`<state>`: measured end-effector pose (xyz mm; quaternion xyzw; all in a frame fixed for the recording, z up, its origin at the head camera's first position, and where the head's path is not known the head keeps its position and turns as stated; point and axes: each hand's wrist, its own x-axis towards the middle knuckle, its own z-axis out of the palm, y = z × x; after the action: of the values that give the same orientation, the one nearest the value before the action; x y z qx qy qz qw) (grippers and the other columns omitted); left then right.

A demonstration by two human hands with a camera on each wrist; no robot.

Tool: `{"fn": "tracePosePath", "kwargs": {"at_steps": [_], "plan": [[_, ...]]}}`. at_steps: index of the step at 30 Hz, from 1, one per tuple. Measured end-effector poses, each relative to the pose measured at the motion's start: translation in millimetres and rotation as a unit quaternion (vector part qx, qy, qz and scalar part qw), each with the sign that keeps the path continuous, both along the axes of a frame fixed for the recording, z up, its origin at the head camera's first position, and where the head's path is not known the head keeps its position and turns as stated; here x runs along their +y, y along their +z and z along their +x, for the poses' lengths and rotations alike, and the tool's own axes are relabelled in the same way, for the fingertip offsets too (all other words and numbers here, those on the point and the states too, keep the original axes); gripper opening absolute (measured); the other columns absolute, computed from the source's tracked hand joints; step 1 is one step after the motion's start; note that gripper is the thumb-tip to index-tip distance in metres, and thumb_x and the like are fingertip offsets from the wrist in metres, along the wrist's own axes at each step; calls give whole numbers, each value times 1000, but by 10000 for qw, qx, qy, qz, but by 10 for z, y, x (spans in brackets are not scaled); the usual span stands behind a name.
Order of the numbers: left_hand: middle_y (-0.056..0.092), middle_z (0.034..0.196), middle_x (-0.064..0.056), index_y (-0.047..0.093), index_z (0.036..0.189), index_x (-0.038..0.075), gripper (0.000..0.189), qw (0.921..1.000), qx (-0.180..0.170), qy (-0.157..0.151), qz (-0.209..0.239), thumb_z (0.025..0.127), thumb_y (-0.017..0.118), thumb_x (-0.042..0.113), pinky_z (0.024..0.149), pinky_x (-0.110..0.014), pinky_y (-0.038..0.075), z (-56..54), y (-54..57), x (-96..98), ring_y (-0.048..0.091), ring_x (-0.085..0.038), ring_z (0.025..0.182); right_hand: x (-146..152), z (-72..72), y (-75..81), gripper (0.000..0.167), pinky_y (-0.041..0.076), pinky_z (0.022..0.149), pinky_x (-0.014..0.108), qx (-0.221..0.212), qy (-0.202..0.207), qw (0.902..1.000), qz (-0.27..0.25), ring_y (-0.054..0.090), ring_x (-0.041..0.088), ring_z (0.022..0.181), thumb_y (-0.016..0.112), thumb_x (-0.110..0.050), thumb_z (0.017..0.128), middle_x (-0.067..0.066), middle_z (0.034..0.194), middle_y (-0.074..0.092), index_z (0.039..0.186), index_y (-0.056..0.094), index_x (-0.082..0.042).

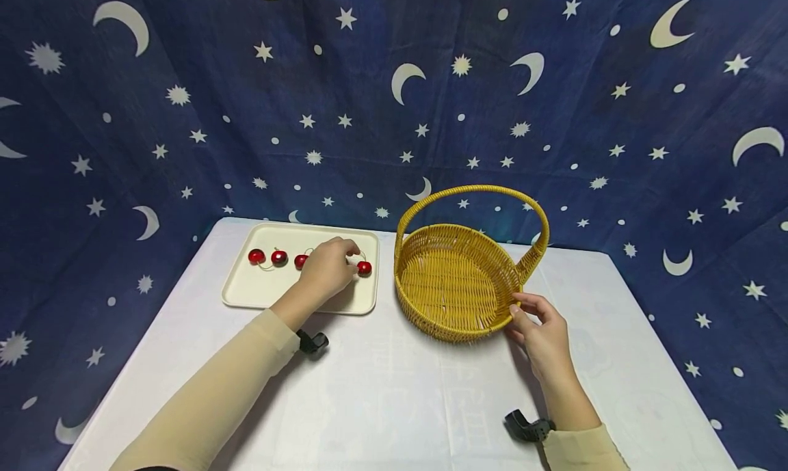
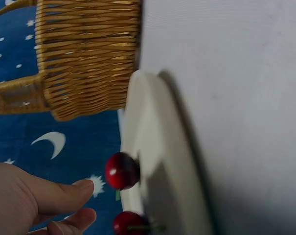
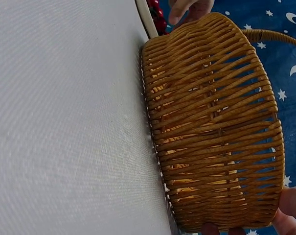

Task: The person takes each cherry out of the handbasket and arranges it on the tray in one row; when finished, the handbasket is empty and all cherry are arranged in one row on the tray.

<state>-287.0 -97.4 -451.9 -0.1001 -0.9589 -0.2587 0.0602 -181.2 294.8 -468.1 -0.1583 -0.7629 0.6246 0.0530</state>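
Over the right part of a cream tray [image 1: 265, 290] reaches my left hand [image 1: 327, 269], its fingers loosely bent. Just beside its fingertips lies a red cherry [image 1: 364, 268] with a thin stem. In the left wrist view the thumb [image 2: 69, 195] and a fingertip stand apart from the nearest cherry [image 2: 122, 170], with nothing between them. More cherries [image 1: 279, 258] lie in a row on the tray's left, partly hidden by the hand. My right hand [image 1: 544, 331] grips the right front rim of a yellow wicker basket [image 1: 455, 279], thumb at the rim and fingers against the outer wall.
The basket stands upright on the white-covered table [image 1: 394, 402], close to the tray's right, and its tall arched handle [image 1: 474, 189] rises above it. A dark blue curtain [image 1: 345, 68] with moons and stars hangs behind the table and along its sides.
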Motion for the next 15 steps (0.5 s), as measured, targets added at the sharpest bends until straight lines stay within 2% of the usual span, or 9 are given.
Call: {"fn": "tracePosePath", "kwargs": {"at_steps": [2, 9, 15], "plan": [[76, 116, -10, 77, 121, 10, 30, 9999, 57, 58, 59, 92, 79, 11, 90, -50, 58, 25, 55, -53, 73, -31, 103, 2, -2, -3, 37, 66, 85, 31, 10, 24, 10000, -11, 74, 7, 89, 65, -14, 108, 3, 123, 56, 143, 60, -3], [75, 123, -12, 75, 125, 10, 29, 9989, 238, 309, 276, 97, 73, 17, 95, -54, 57, 163, 235, -249, 72, -38, 114, -20, -62, 0, 35, 65, 89, 31, 2, -67, 9998, 209, 65, 9, 106, 63, -12, 109, 1, 122, 57, 143, 62, -5], [73, 133, -14, 73, 129, 9, 30, 9975, 456, 448, 307, 100, 70, 20, 96, -57, 56, 330, 373, -408, 71, -41, 119, -15, -43, 26, 39, 64, 86, 26, -129, 110, 9978, 643, 60, 4, 108, 63, -21, 109, 10, 138, 57, 147, 61, -11]]}}
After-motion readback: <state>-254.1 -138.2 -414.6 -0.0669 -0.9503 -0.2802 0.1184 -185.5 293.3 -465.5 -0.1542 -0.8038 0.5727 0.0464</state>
